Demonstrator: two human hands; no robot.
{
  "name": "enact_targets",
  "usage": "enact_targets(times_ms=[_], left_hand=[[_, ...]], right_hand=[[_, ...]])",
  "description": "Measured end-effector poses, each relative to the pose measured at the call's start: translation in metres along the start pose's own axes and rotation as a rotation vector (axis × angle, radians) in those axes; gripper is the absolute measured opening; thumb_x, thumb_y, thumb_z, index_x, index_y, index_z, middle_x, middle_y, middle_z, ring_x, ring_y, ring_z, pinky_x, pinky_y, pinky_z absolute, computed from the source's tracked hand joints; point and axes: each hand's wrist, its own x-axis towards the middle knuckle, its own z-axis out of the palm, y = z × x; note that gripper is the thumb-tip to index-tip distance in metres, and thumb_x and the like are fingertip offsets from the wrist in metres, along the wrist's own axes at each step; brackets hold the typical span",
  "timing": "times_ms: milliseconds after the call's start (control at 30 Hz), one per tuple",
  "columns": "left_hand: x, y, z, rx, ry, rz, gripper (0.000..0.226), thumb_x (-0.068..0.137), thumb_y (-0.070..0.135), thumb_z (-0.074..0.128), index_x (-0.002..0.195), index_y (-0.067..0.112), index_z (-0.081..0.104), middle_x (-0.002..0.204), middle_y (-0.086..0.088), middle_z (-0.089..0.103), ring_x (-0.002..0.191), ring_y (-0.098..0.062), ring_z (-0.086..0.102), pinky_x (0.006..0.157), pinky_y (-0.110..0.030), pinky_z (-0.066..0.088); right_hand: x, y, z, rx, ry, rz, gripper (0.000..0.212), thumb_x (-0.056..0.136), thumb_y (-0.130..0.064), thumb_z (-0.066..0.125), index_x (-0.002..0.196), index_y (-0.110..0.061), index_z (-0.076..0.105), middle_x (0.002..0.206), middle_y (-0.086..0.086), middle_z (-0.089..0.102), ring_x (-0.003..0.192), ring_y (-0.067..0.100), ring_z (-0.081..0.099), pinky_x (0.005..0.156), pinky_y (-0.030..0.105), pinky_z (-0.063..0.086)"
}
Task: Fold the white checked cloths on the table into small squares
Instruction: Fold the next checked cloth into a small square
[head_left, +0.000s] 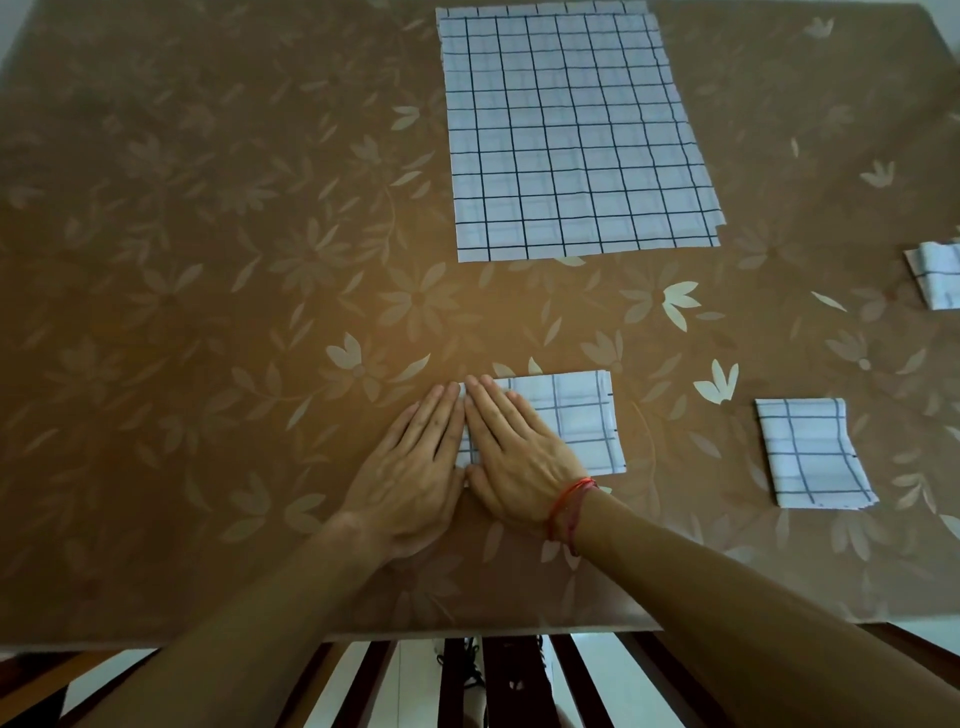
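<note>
- White checked fabric cloth (566, 421), folded into a rectangle, is lying at 6 o'clock on the brown flowered table (208, 260).
- Left hand (410, 467) and right hand (514, 457) are flattening its 9 o'clock edge, fingers straight and pressed together.
- Risk: uneven pressure may be shifting the layers, skewing the crease.

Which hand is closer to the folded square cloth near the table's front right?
Right. The right hand lies left of the folded square, not touching it; the left hand is beside the right one, even farther left.
</note>
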Motion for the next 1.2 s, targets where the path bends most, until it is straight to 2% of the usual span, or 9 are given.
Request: enact_targets(times_ms=[133,300,400,500,700,800,1067,1133,1200], left_hand=[[0.000,0.001,-0.003,0.012,-0.012,-0.005,0.062,0.102,0.033,0.014,0.150,-0.005,0.017,0.160,-0.021,0.011,0.150,-0.029,0.006,0.120,-0.045,0.019],[0.002,0.003,-0.005,0.031,-0.039,-0.006,0.063,0.102,0.036,0.021,0.149,-0.006,0.022,0.159,-0.022,0.016,0.149,-0.030,0.011,0.119,-0.043,0.017],[0.000,0.003,-0.007,0.032,-0.069,-0.030,0.063,0.101,0.034,0.022,0.151,-0.004,0.017,0.161,-0.020,0.010,0.150,-0.027,0.005,0.120,-0.041,0.012],[0.001,0.004,-0.011,0.028,-0.093,-0.039,0.065,0.100,0.038,0.015,0.152,-0.001,0.012,0.162,-0.016,0.004,0.150,-0.025,-0.001,0.120,-0.040,0.008],[0.003,0.008,-0.015,0.018,-0.120,-0.071,0.067,0.099,0.039,0.014,0.152,0.000,0.013,0.162,-0.015,0.004,0.150,-0.024,0.000,0.119,-0.039,0.006],[0.004,0.010,-0.020,0.029,-0.131,-0.091,0.066,0.097,0.038,0.021,0.151,-0.001,0.021,0.161,-0.016,0.013,0.150,-0.026,0.009,0.117,-0.038,0.008],[0.007,0.016,-0.025,-0.004,-0.157,-0.133,0.067,0.094,0.036,0.024,0.150,0.000,0.023,0.160,-0.016,0.016,0.149,-0.025,0.011,0.118,-0.036,0.005],[0.008,0.017,-0.026,-0.045,-0.137,-0.130,0.066,0.097,0.036,0.025,0.152,0.003,0.010,0.162,-0.012,0.002,0.150,-0.022,-0.002,0.121,-0.034,-0.001],[0.009,0.017,-0.027,-0.079,-0.162,-0.131,0.067,0.101,0.034,0.028,0.151,0.006,-0.008,0.158,-0.007,-0.019,0.148,-0.019,-0.018,0.121,-0.034,-0.008]], right_hand=[[0.001,0.003,0.002,-0.001,-0.029,0.001,0.069,0.095,-0.044,0.025,0.147,0.002,0.027,0.156,0.019,0.019,0.147,0.030,0.013,0.118,0.046,0.021],[-0.006,0.017,-0.001,-0.027,-0.049,0.016,0.075,0.096,-0.054,0.025,0.150,-0.003,0.021,0.158,0.020,0.012,0.147,0.031,0.008,0.120,0.047,0.014],[-0.023,0.039,-0.007,-0.058,-0.092,0.044,0.075,0.097,-0.054,0.021,0.151,-0.003,0.015,0.158,0.019,0.007,0.148,0.030,0.004,0.119,0.047,0.015],[-0.050,0.076,-0.017,-0.099,-0.136,0.090,0.073,0.099,-0.053,0.014,0.152,-0.003,0.008,0.159,0.017,0.002,0.148,0.030,0.001,0.119,0.048,0.017],[-0.072,0.102,-0.029,-0.146,-0.210,0.148,0.074,0.098,-0.055,0.003,0.151,-0.003,0.003,0.160,0.014,-0.001,0.148,0.026,0.000,0.120,0.045,0.014],[-0.070,0.098,-0.033,-0.130,-0.238,0.156,0.075,0.097,-0.056,0.004,0.151,-0.004,0.003,0.160,0.014,0.000,0.148,0.026,0.000,0.120,0.044,0.012],[-0.062,0.091,-0.051,-0.024,-0.283,0.217,0.080,0.092,-0.057,0.025,0.152,-0.007,0.007,0.161,0.010,0.004,0.149,0.024,0.002,0.121,0.041,0.003],[-0.055,0.090,-0.058,-0.009,-0.264,0.220,0.084,0.086,-0.058,0.036,0.152,-0.010,0.015,0.159,0.010,0.014,0.146,0.026,0.014,0.121,0.041,0.008],[-0.044,0.087,-0.070,0.003,-0.260,0.236,0.086,0.078,-0.055,0.051,0.149,-0.016,0.022,0.152,0.005,0.025,0.135,0.026,0.031,0.116,0.040,0.021]])
